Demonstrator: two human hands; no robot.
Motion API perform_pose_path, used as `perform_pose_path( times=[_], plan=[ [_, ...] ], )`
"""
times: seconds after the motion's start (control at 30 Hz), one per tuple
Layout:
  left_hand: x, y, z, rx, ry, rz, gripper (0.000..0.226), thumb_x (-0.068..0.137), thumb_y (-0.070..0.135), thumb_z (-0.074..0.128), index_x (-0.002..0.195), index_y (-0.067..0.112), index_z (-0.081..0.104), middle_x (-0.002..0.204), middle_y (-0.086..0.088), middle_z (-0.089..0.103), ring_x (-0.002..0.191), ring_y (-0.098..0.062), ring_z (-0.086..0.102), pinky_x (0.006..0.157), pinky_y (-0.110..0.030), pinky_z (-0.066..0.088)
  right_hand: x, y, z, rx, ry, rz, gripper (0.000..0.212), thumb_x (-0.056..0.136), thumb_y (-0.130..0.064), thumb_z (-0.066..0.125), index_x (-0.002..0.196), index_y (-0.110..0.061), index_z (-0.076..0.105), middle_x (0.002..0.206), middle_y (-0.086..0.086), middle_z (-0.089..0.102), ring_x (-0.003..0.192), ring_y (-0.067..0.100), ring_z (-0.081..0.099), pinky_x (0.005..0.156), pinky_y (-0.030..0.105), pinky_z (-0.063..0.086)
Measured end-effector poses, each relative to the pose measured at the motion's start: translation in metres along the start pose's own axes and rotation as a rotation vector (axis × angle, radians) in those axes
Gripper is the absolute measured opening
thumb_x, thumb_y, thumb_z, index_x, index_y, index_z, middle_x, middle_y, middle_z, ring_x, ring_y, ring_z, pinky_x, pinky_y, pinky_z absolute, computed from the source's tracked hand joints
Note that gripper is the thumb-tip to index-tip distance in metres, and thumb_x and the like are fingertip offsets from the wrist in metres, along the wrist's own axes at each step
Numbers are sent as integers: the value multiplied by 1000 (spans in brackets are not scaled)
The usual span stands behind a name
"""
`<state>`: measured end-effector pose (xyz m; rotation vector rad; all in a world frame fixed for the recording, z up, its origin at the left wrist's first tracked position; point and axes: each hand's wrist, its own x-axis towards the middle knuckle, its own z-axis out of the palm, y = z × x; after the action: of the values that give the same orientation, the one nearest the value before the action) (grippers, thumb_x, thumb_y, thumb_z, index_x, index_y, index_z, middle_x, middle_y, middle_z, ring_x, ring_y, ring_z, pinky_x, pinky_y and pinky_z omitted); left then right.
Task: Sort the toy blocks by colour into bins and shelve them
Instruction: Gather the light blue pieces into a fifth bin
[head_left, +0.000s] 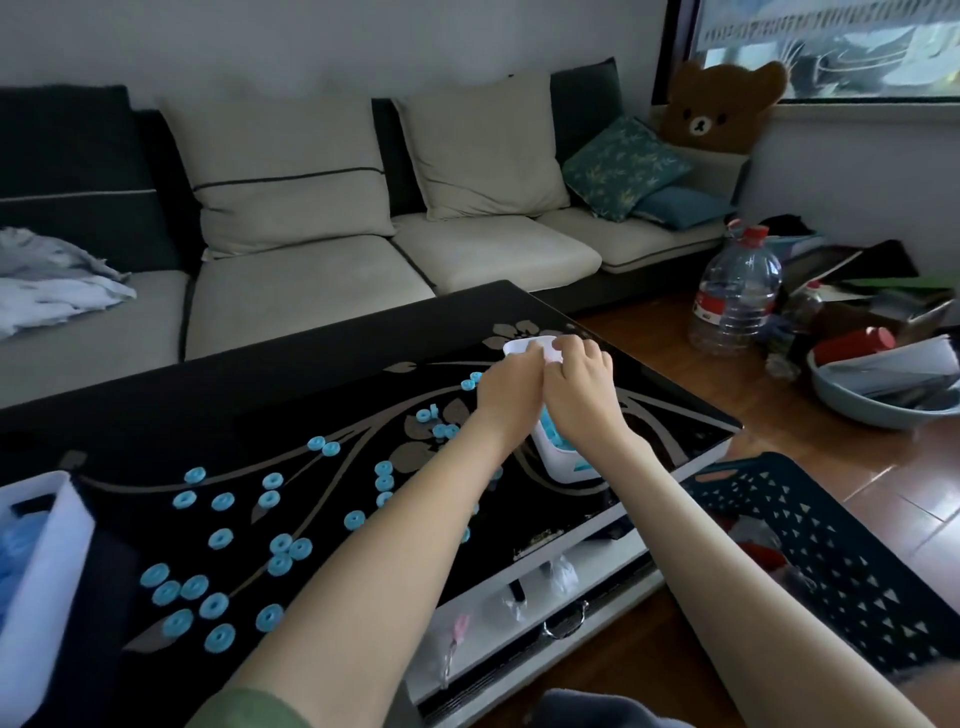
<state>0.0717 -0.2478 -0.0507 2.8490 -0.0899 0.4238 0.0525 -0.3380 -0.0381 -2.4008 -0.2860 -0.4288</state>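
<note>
A white bin (566, 465) holding light-blue pieces stands on the right part of the black glass table (311, 364). Both hands reach over it side by side. My left hand (506, 389) and my right hand (579, 384) both grip the bin's far white rim (524, 345), fingers curled over it. Several light-blue ring-shaped blocks (223, 540) lie scattered across the table to the left of the bin. Another white bin (47, 551) with blue contents sits at the table's near left edge.
A dark blue perforated basket (821, 551) stands on the floor at my right. Beyond the table are a sofa (311, 291), a large water bottle (737, 291), and a grey basin (878, 400) among floor clutter. The table has a white lower shelf (545, 587).
</note>
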Motion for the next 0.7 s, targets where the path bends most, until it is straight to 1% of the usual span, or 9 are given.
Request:
perform_pose_path(
  times=[0.07,0.17,0.27,0.3,0.37,0.43,0.5,0.6,0.7],
  plan=[
    [-21,-19,-14,-50,-25,-45,26,95,9,41,120,2,47,111,-15,62,99,-32,62,69,-34,44,-11,-18,4,-76,-134,-106,32,93,-8,39,123,-2,48,126,15,48,120,28,41,98,32,31],
    [-60,-51,-35,-184,-106,-149,27,95,8,45,121,1,50,115,-20,60,106,-35,57,86,-38,44,-29,-41,19,-187,-367,-293,35,91,-12,42,125,-4,46,127,13,47,121,31,40,98,36,33],
    [-107,-87,-51,-158,-224,-244,32,96,19,44,128,15,49,133,-8,52,119,-25,51,97,-37,42,-55,-59,37,-308,-742,-370,64,91,-36,48,146,-18,22,146,9,29,135,33,24,107,44,26],
    [-123,-98,-55,-101,-292,-255,40,96,25,46,135,22,44,143,-3,44,129,-22,44,104,-40,37,-61,-63,43,-355,-886,-364,75,89,-48,50,150,-24,12,153,5,19,140,32,16,110,47,23],
    [-156,-116,-62,-16,-431,-260,58,93,42,50,146,36,28,158,4,20,145,-18,18,116,-48,15,-72,-69,56,-451,-1081,-345,91,82,-67,49,150,-32,-1,158,-3,-2,145,29,-2,115,52,14],
    [-189,-129,-65,0,-492,-299,67,90,58,47,148,44,17,161,9,-1,148,-16,-5,115,-52,-6,-86,-75,70,-483,-1123,-361,100,77,-74,48,149,-35,-8,158,-4,-14,145,24,-14,116,53,7],
    [-215,-143,-66,65,-434,-328,68,89,63,42,148,45,15,160,10,-7,146,-14,-13,112,-54,-14,-103,-79,87,-477,-1065,-445,99,78,-73,47,148,-35,-11,157,-3,-18,144,21,-19,117,50,1],
    [-243,-160,-65,192,-331,-347,66,90,65,36,149,42,16,160,10,-7,146,-12,-14,112,-56,-15,-122,-83,107,-418,-991,-569,83,89,-63,39,148,-35,-12,157,-1,-17,144,19,-20,117,44,-5],
    [-264,-179,-61,232,-297,-471,67,92,65,28,151,39,8,160,6,-13,146,-15,-16,112,-56,-12,-134,-87,122,-392,-885,-631,66,98,-53,24,149,-32,-12,158,0,-12,145,18,-16,117,43,-3]
  ],
)
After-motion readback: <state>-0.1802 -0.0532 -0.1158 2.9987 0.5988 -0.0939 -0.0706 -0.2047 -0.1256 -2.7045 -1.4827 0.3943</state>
